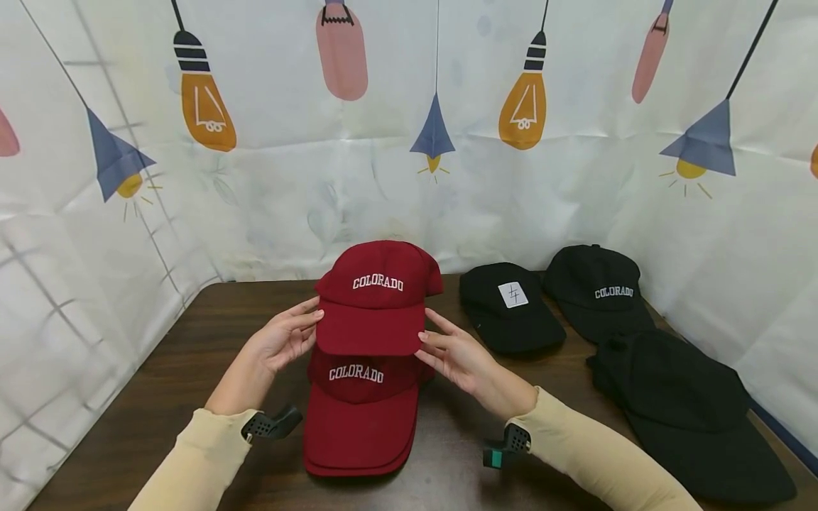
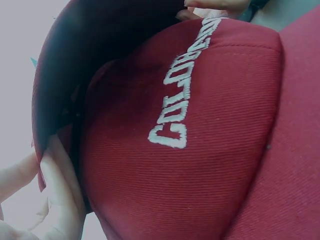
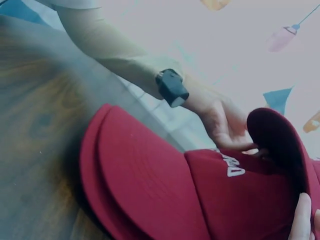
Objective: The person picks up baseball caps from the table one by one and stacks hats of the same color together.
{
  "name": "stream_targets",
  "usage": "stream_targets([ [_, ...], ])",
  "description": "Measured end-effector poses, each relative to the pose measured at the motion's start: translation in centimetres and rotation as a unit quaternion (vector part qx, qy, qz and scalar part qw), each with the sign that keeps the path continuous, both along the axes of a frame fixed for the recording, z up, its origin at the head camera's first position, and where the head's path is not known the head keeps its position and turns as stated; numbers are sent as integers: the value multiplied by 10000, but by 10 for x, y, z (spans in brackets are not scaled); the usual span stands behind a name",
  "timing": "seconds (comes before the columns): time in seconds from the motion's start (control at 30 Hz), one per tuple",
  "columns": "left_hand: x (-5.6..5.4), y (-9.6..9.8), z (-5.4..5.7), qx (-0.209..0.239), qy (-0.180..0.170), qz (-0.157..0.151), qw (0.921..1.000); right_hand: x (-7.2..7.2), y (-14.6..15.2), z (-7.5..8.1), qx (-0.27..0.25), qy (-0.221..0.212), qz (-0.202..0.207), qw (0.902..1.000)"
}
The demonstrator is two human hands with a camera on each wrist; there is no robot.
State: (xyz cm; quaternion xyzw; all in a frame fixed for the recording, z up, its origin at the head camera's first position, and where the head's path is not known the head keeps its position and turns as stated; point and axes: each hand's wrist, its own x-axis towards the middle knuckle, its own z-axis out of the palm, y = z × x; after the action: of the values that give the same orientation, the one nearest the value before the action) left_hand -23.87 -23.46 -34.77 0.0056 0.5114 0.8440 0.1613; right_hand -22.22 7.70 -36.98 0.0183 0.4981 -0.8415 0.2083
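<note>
A red cap (image 1: 371,330) with white COLORADO lettering is held up by both hands, its brim facing front. My left hand (image 1: 284,341) pinches one side of that brim, and my right hand (image 1: 456,358) pinches the opposite side. Below it are stacked red caps (image 1: 361,433), two brims showing one over the other, with the same lettering on the upper one. In the left wrist view, the held cap's dark underside arches over the lettered crown (image 2: 215,135) beneath. The right wrist view shows fingers (image 3: 301,220) of my right hand at the brim's edge.
To the right on the dark wooden table (image 1: 211,341) lie three black caps: one with a white tag (image 1: 498,319), one with COLORADO lettering (image 1: 591,284) and a larger one (image 1: 690,397) nearer the front. A patterned white curtain (image 1: 383,191) hangs behind and along the sides.
</note>
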Motion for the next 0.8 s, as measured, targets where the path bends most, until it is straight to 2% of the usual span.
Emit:
stream_targets([
  [0.3, 4, -3, -4, -107, -20, -102, 9999, 18, -3, 0, -209, -60, -15, 9998],
  [0.47, 5, -8, -5, 82, 67, -159, 9998, 24, -7, 0, -371, -119, -4, 9992],
  [0.8, 7, -14, -6, 337, 325, -636, 9969, 35, -8, 2, -517, -397, -4, 9979],
])
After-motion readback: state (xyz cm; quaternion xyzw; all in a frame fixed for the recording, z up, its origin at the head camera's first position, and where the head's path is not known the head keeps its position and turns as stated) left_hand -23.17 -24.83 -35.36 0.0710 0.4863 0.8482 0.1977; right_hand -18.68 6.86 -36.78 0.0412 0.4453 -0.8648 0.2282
